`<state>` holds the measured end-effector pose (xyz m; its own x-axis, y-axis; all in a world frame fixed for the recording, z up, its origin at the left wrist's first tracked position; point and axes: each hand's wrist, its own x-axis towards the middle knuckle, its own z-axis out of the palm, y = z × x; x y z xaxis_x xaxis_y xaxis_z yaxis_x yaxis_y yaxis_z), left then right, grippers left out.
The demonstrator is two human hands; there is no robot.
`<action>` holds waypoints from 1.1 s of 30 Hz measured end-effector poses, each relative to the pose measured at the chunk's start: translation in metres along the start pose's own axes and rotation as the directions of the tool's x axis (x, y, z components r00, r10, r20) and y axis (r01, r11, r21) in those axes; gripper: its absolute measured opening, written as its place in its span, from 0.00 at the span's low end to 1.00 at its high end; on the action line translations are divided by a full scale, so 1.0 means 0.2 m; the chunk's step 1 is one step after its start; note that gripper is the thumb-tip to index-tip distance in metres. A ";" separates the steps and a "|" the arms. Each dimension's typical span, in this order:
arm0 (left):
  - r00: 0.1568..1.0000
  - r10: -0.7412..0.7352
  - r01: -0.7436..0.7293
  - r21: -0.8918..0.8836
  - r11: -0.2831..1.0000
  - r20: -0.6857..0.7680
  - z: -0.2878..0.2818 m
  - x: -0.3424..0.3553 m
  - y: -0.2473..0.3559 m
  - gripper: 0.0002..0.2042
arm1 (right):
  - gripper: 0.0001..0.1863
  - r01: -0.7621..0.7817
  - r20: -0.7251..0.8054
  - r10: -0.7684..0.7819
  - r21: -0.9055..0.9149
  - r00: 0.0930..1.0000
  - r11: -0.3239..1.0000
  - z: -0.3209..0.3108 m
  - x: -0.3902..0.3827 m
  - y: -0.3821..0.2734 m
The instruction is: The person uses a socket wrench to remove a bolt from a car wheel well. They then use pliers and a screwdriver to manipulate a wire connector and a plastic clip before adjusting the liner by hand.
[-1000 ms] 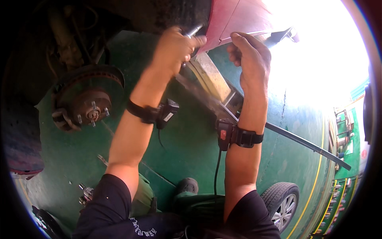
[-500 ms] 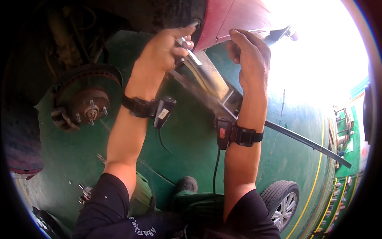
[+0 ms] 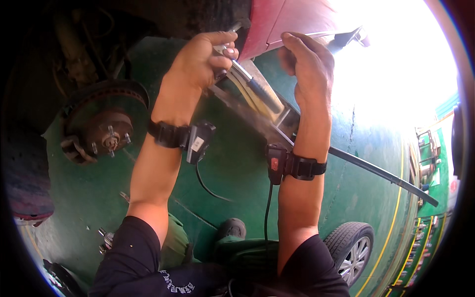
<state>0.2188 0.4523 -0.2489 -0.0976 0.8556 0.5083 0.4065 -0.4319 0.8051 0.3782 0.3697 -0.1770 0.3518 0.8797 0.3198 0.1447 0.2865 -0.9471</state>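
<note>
Up at the dark wheel arch of a red car, my left hand [image 3: 205, 57] is closed around the head end of a ratchet wrench [image 3: 242, 73]. Its chrome shaft slants down to the right into a dark bluish grip, blurred by motion. Just above my fingertips a small metal end [image 3: 239, 25] shows at the arch edge. My right hand [image 3: 312, 67] is raised beside the red body panel [image 3: 282, 22], fingers loosely bent and apart, with nothing visible in them. Its lower fingers are blurred, and I cannot tell whether it touches the panel.
A rusty brake disc with bare studs [image 3: 112, 136] hangs at the left. Below the car, a metal lift arm [image 3: 274, 96] slants across, and a long dark bar [image 3: 381, 173] extends right. A wheel [image 3: 350, 250] stands on the green floor at lower right, with shelves [image 3: 420, 252] beyond.
The ratchet wrench's handle has swung down and away from my left hand, so its grip now shows. My left hand has shifted slightly left; my right hand has moved slightly up and left.
</note>
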 end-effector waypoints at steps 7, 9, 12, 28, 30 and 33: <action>0.933 0.342 -0.274 0.397 0.876 -0.112 0.02 -0.03 0.03 0.09 | 0.16 -0.018 -0.005 0.018 -0.015 1.000 1.000 0.00 0.00 0.00; 0.998 0.020 -0.015 -0.101 0.995 0.053 -0.04 0.01 0.04 0.08 | 0.16 -0.021 -0.005 0.021 -0.015 1.000 1.000 0.00 0.00 0.00; 0.699 -0.264 0.714 -0.632 0.301 0.664 -0.12 0.07 0.05 0.08 | 0.15 -0.025 0.008 0.025 0.008 1.000 1.000 0.01 0.00 0.00; 0.806 -0.318 0.591 -0.647 0.481 0.500 -0.10 0.04 0.07 0.11 | 0.15 -0.021 0.013 0.021 -0.021 1.000 1.000 0.00 0.02 0.03; 0.811 -0.325 0.585 -0.651 0.483 0.487 -0.06 0.02 0.05 0.11 | 0.14 -0.028 0.009 0.028 -0.039 1.000 0.999 0.00 0.03 0.04; 0.967 -0.196 0.245 -0.385 0.890 0.164 0.00 -0.03 0.06 0.09 | 0.14 -0.022 0.025 0.023 -0.026 0.999 0.999 0.01 0.02 0.05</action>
<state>0.2231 0.4427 -0.2422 -0.0253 0.9585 0.2838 -0.0122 -0.2842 0.9587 0.3798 0.3773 -0.1842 0.3314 0.8954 0.2973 0.1606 0.2569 -0.9530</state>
